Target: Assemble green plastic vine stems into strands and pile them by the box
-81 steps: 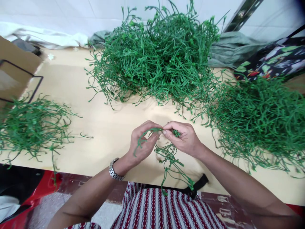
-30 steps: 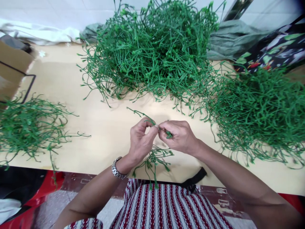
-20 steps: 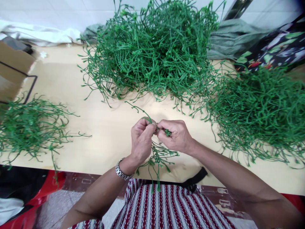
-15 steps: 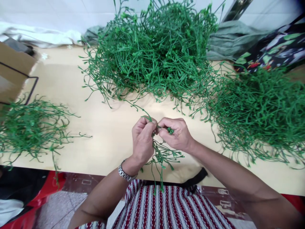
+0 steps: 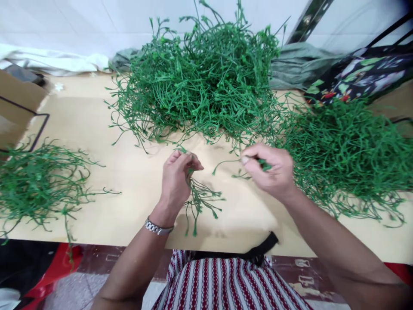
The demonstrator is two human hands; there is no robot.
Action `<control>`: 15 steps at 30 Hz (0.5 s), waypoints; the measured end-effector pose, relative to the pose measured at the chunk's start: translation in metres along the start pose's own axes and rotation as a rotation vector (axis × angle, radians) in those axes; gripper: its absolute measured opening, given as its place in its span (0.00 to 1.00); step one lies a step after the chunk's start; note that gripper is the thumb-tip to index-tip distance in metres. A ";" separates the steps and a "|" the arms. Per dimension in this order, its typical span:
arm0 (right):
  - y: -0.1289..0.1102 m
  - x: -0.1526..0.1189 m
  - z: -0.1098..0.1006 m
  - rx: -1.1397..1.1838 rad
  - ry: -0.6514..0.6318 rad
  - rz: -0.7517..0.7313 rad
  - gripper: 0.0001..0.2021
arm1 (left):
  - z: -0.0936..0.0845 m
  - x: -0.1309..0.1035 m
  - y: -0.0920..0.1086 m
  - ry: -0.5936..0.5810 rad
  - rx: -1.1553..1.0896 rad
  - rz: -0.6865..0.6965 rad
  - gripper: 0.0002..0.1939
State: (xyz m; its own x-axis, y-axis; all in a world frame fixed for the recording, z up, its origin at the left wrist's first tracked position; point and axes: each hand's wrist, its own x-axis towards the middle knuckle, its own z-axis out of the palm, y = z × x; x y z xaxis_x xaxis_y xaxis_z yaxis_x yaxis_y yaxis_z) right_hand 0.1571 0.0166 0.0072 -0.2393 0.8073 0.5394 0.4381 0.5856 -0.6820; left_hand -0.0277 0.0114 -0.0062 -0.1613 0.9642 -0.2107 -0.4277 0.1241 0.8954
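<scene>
My left hand (image 5: 177,178) is closed on a bunch of green plastic plant stems (image 5: 203,196), whose ends hang out below the fingers toward the table's front edge. To the right, apart from it, my right hand (image 5: 269,168) pinches a thin green stem (image 5: 226,162) that sticks out leftward from thumb and forefinger. More green pieces (image 5: 264,164) show within the curled right fingers. Part of what each hand grips is hidden by the fingers.
A large heap of green stems (image 5: 200,82) lies at the table's back, with another heap (image 5: 351,150) at right and a smaller pile (image 5: 41,181) at left. A cardboard box (image 5: 17,107) stands far left. A floral cloth (image 5: 361,77) lies at back right.
My hands, together before, have moved apart. My right hand has gone right with a stem pinched in it, and my left hand has shifted slightly left with its bunch.
</scene>
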 end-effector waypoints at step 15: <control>0.143 -0.025 -0.222 -1.026 0.151 0.595 0.13 | 0.005 -0.003 0.000 0.088 0.101 -0.157 0.09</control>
State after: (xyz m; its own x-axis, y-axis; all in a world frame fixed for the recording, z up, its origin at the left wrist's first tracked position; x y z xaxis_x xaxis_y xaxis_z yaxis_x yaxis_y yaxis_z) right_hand 0.4187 0.0641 0.0058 0.3100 0.8749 0.3720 0.9494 -0.2645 -0.1690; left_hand -0.0227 0.0101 -0.0039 -0.1789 0.9076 -0.3799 -0.3629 0.2980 0.8829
